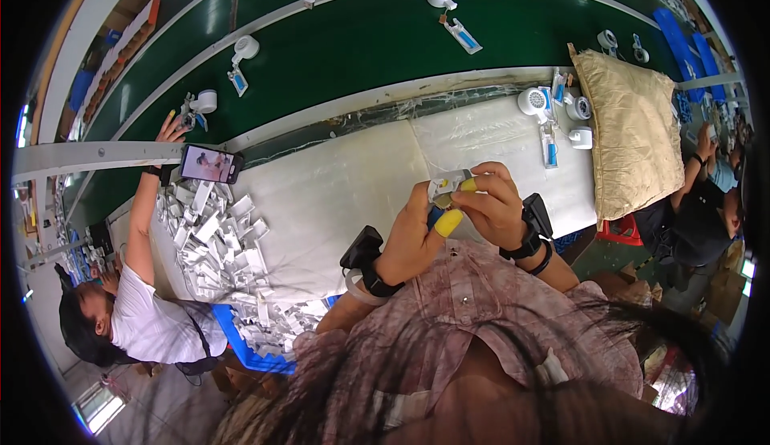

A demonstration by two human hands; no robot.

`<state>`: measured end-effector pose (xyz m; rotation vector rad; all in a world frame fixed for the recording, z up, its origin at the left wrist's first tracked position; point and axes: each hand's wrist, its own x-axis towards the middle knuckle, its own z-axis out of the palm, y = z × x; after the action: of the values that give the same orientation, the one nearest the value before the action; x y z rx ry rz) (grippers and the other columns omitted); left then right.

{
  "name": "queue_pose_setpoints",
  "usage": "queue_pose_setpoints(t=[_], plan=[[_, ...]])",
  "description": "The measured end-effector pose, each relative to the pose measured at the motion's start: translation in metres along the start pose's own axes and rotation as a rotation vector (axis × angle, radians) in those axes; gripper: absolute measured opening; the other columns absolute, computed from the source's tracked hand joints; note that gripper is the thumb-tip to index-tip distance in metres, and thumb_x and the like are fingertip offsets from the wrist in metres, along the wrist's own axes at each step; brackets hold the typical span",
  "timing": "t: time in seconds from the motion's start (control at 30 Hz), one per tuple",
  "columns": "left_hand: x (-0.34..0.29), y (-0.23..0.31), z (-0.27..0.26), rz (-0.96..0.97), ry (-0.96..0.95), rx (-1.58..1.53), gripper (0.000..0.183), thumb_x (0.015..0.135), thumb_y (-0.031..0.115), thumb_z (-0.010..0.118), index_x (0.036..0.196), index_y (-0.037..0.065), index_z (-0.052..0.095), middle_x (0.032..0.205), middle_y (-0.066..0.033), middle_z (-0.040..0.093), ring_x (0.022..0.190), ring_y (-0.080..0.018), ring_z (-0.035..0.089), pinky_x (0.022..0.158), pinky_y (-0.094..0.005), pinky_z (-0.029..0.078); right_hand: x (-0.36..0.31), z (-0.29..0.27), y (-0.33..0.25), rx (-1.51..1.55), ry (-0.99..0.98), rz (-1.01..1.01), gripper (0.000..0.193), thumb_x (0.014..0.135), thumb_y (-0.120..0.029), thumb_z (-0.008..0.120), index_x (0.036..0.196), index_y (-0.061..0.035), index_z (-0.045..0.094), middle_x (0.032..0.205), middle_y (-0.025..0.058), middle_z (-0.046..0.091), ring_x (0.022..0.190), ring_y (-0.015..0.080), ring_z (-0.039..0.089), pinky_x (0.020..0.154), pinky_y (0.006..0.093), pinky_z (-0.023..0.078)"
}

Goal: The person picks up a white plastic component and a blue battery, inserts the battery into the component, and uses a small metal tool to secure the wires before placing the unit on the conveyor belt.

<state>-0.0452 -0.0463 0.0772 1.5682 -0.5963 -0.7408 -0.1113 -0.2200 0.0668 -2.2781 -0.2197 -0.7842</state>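
Note:
Above the near edge of the table, my left hand (pixel 407 240) and my right hand (pixel 496 211) are held together around a small white plastic part (pixel 443 185). The fingers of both hands pinch it, and yellow covers wrap some of the fingertips. Something small and dark blue shows by my left thumb; its kind is hidden by the fingers. To the right on the table lie several white round fan-like units (pixel 532 102), with a blue-and-white strip-shaped piece (pixel 549 147) attached near them.
Left of my hands is a heap of white plastic parts (pixel 216 240), with a blue bin (pixel 241 341) below it. A phone (pixel 210 163) stands over the heap. A tan sack (pixel 630 132) lies right. Beyond runs a green conveyor (pixel 337 52); a co-worker's hand (pixel 171 130) reaches there.

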Motion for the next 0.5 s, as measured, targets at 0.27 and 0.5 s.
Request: queue_pose_setpoints(t=[0.27, 0.5], plan=[[-0.001, -0.018, 0.004, 0.130, 0.047, -0.042, 0.027, 0.100, 0.019, 0.046, 0.119, 0.000, 0.043, 0.095, -0.0055, 0.060, 0.068, -0.0100, 0.052, 0.060, -0.0244, 0.045, 0.000, 0.001, -0.003, 0.002, -0.012, 0.031, 0.030, 0.062, 0.004, 0.077, 0.089, -0.0065, 0.070, 0.085, 0.0059, 0.060, 0.086, 0.0283, 0.059, 0.081, 0.0405, 0.049], [0.000, -0.020, 0.007, 0.115, 0.072, -0.052, 0.025, 0.102, 0.020, 0.043, 0.117, -0.001, 0.045, 0.096, -0.0058, 0.061, 0.068, -0.0093, 0.051, 0.059, -0.0240, 0.044, 0.002, 0.000, 0.000, 0.008, -0.019, 0.004, 0.028, 0.063, 0.003, 0.077, 0.089, -0.0057, 0.069, 0.082, 0.0054, 0.060, 0.077, 0.0247, 0.058, 0.084, 0.0418, 0.049]])
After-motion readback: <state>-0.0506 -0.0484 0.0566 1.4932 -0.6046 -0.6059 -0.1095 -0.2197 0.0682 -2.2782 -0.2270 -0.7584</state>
